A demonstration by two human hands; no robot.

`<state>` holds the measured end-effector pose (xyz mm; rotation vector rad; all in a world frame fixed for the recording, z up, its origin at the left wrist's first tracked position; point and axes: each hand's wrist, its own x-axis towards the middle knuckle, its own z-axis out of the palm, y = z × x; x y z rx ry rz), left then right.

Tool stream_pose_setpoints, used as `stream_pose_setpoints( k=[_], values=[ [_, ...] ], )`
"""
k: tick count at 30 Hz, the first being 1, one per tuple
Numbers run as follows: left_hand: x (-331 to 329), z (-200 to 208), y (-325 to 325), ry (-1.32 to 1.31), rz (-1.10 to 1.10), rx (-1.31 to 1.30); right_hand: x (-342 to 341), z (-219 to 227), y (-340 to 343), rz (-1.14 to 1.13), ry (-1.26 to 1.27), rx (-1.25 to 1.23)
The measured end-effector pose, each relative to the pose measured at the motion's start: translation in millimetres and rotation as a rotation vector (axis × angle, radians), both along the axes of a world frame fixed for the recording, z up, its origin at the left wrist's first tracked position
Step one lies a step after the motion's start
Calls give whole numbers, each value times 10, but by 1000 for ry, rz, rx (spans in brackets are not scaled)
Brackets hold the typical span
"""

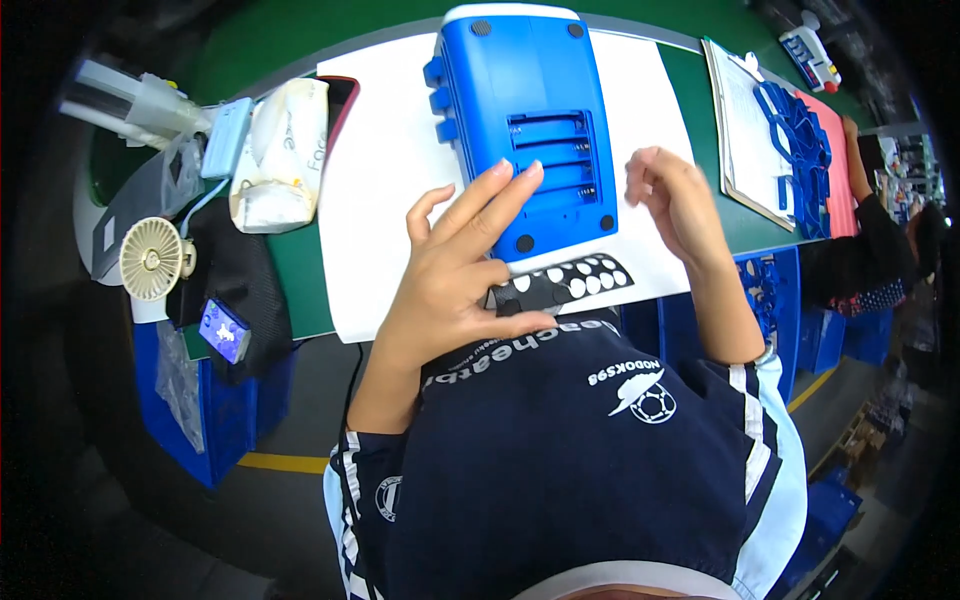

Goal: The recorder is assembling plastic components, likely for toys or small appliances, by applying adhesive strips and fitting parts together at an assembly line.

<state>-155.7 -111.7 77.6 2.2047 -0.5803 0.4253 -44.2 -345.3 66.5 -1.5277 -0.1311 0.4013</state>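
A blue plastic device [520,80] lies with its underside up on a white sheet, a battery compartment [555,165] uncovered in it. Metal contacts show in the slots, and round dark feet sit at the corners. My left hand [450,260] has its fingers spread, two fingertips resting on the device beside the compartment's near left part. Just off the device's right edge, my right hand [680,205] is raised with bent fingers. Motion smears its fingertips, so whether they hold anything is unclear. Between the device and my body lies a black strip with white ovals [600,278], partly behind my left hand.
On the left are a white pouch [280,160], a small cream fan [152,258], a black bag [240,270] and a blue bin [220,400]. To the right lie a clipboard with papers [745,150] and blue plastic parts [800,140]. Another person's arm [858,165] shows beyond.
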Motion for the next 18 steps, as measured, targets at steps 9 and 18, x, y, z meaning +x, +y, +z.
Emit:
stream_pose_setpoints(
  k=[9, 18],
  values=[
    [-227, -125, 256, 37, -34, -82, -453, -483, 373, 312, 1044, 662],
    [-302, -322, 567, 31, -28, -303, -652, -267, 918, 193, 630, 567]
  ],
)
